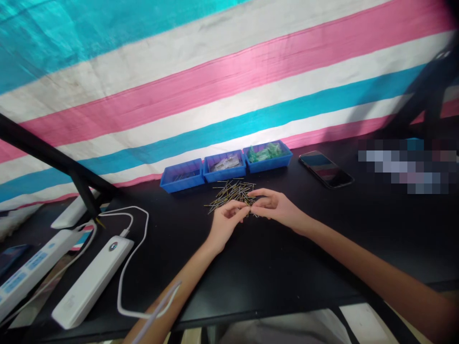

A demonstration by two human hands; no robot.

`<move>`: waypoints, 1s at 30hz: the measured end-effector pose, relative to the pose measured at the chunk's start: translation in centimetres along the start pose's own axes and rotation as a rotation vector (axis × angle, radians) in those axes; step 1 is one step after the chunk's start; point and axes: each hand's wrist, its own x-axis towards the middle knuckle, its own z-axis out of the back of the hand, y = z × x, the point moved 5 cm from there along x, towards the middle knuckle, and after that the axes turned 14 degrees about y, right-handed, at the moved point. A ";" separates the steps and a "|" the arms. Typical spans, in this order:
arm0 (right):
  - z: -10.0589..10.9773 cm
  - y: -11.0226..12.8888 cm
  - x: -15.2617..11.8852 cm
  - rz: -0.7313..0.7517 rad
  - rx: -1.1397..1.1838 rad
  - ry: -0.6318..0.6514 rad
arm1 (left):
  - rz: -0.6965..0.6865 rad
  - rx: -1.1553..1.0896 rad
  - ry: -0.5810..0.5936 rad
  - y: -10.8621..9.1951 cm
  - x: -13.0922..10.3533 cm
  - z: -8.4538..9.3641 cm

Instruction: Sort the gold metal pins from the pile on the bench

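Observation:
On the black tabletop lies a loose pile of thin silver and yellowish metal rods (233, 192). My left hand (227, 222) is at the pile's near edge, thumb and forefinger pinched. My right hand (278, 209) meets it from the right, its thumb and a finger pinched too, another finger stretched over the rods. The fingertips of both hands touch or nearly touch. Whatever sits between them is too small and covered to name.
Behind the pile stand three blue bins: one with a few thin dark pieces (182, 175), one with clear plastic bags (224, 165), one with green bags (268, 155). A phone (326, 169) lies right. Left are a white power bank (93, 282), its cable (146, 224) and a power strip (38, 265).

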 end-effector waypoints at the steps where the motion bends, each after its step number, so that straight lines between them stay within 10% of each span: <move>1: 0.0 0.0 0.0 -0.002 0.006 0.004 | 0.014 -0.010 0.019 -0.1 0.0 -0.2; 13: -0.9 -0.2 -0.1 -0.067 -0.065 0.076 | -0.044 -0.047 0.010 -0.1 -0.1 0.3; 22: 0.4 0.8 -1.0 0.055 -0.240 -0.191 | -0.184 0.243 0.005 -0.5 -0.5 0.2; 30: -0.5 1.2 -1.0 0.102 -0.391 -0.131 | -0.177 0.381 0.223 -0.8 -0.8 -1.4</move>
